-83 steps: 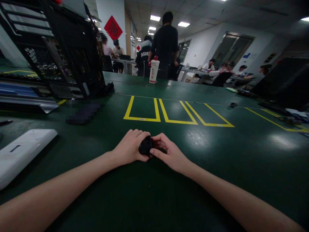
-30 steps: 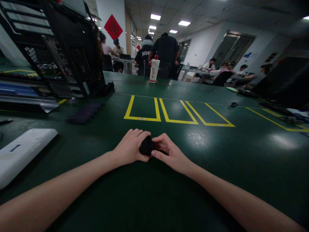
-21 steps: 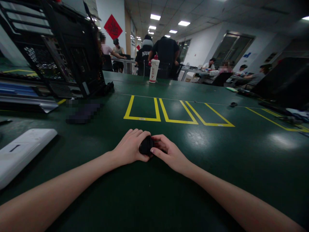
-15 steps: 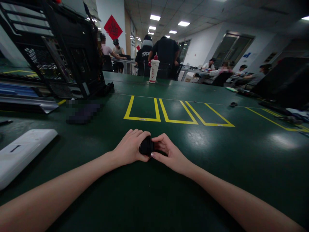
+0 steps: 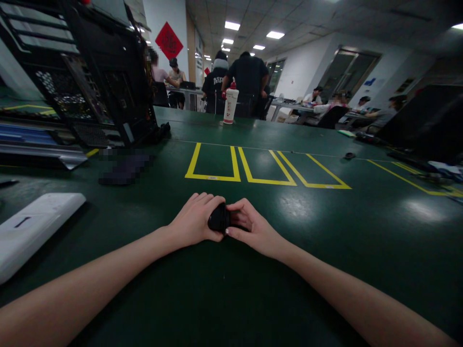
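Note:
A small black object (image 5: 217, 219) is between my two hands, low over the green table (image 5: 224, 299), near the middle of the view. My left hand (image 5: 197, 219) is wrapped round its left side, thumb below and fingers over the top. From the right, the fingertips and thumb of my right hand (image 5: 255, 229) grip its right end, which looks like a rim or ring. What exactly the object is cannot be made out.
Yellow tape outlines (image 5: 213, 178) mark the table ahead. A white and red cup (image 5: 230, 107) stands beyond them. At the left are an open black computer case (image 5: 123, 91) and a white device (image 5: 36, 226). Several people sit or stand in the background.
Both hands keep practically the same place and hold on the black object. In the background, the dark-shirted person's head has come up slightly.

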The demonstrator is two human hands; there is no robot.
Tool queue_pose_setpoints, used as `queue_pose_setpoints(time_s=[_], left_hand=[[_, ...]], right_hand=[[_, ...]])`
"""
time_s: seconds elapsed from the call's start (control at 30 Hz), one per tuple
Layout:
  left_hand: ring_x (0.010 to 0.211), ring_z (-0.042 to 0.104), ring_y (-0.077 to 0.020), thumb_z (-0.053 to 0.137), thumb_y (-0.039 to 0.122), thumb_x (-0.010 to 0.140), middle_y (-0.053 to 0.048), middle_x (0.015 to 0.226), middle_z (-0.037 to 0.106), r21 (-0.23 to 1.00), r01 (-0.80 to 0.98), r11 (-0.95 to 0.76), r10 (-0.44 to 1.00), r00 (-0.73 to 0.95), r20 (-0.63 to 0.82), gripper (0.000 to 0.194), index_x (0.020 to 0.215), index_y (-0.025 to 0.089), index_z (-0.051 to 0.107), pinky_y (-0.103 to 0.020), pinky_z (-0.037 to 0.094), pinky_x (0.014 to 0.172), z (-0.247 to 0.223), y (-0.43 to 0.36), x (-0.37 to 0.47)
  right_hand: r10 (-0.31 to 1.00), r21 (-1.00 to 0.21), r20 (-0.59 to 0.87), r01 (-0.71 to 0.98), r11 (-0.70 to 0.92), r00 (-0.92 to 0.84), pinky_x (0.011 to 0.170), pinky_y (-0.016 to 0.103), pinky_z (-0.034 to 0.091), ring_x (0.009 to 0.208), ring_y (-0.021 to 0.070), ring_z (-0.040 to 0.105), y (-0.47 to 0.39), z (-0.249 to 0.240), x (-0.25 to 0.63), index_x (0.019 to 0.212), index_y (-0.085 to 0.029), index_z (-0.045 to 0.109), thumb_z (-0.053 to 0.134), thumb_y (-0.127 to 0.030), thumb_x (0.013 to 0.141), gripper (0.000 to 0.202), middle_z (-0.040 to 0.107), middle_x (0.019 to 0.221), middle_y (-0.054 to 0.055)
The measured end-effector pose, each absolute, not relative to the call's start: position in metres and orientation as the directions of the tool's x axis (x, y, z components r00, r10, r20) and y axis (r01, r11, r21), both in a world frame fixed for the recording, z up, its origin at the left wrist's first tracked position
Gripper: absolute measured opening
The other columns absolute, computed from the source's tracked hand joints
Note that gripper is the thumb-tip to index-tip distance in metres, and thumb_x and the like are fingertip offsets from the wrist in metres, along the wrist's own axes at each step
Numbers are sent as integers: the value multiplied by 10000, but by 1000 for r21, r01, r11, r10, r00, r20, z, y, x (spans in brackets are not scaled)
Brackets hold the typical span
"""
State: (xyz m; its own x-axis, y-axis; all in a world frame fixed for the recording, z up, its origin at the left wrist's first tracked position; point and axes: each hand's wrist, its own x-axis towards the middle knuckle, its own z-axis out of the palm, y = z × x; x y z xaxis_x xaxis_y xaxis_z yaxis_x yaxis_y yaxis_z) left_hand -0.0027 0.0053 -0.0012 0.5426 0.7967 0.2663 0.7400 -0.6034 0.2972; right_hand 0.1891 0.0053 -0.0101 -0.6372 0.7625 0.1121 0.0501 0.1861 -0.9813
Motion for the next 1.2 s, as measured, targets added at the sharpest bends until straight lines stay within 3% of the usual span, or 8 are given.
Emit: queue_pose_setpoints(time_s=[0.2, 0.37, 0.5, 0.7, 0.9, 1.1, 1.2], left_hand=[[857, 522, -239, 650, 404, 664, -64, 982, 576, 302, 740, -601, 799, 540, 265, 517, 1089, 171, 468, -352, 379, 735, -1, 5, -3], [856, 523, -236, 638, 415, 679, -67, 988, 574, 315, 729, -608, 794, 550, 258, 504, 1087, 171, 469, -353, 382, 732, -1, 5, -2], [863, 516, -237, 669, 377, 647, -67, 988, 570, 300, 745, -596, 803, 539, 256, 541, 1099, 165, 460, -357, 386, 742, -2, 6, -2], [846, 517, -230, 649, 400, 669, -64, 971, 569, 303, 735, -607, 795, 547, 264, 523, 1097, 160, 466, -349, 385, 733, -2, 6, -2], [845, 519, -232, 656, 401, 660, -63, 975, 571, 299, 738, -606, 795, 546, 263, 507, 1073, 170, 474, -350, 380, 734, -2, 6, -3], [852, 519, -238, 677, 365, 631, -59, 972, 573, 285, 747, -600, 798, 538, 270, 550, 1095, 170, 456, -349, 379, 733, -5, 7, -3], [849, 519, -231, 663, 386, 646, -55, 974, 573, 295, 736, -609, 791, 540, 287, 533, 1088, 168, 461, -344, 380, 731, -6, 7, -3]], right_hand=[[792, -990, 80, 41, 132, -605, 754, 322, 529, 872, 150, 612, 6, -10, 187, 999, -227, 448, 568, -242, 815, 220, 559, 972, 12], [786, -987, 51, 91, 135, -616, 856, 359, 497, 1018, 178, 565, 6, -9, 188, 1079, -220, 453, 561, -231, 819, 283, 532, 1091, 47], [758, -989, 87, 38, 146, -646, 907, 371, 463, 1042, 174, 559, 6, -11, 191, 1059, -225, 426, 626, -191, 768, 354, 522, 1108, 38], [780, -993, 80, 19, 117, -620, 749, 307, 516, 863, 140, 607, 7, -12, 188, 1009, -222, 442, 543, -250, 835, 202, 555, 973, 16], [787, -989, 64, 69, 134, -613, 862, 351, 483, 1030, 179, 550, 6, -12, 187, 1099, -207, 447, 544, -214, 830, 285, 529, 1089, 55], [759, -990, 100, 10, 140, -643, 884, 360, 466, 1004, 169, 570, 6, -15, 190, 1062, -222, 438, 638, -190, 763, 362, 524, 1104, 39], [772, -993, 94, -4, 118, -628, 821, 345, 493, 947, 163, 589, 6, -15, 189, 1036, -220, 453, 592, -234, 803, 271, 548, 1044, 31]])
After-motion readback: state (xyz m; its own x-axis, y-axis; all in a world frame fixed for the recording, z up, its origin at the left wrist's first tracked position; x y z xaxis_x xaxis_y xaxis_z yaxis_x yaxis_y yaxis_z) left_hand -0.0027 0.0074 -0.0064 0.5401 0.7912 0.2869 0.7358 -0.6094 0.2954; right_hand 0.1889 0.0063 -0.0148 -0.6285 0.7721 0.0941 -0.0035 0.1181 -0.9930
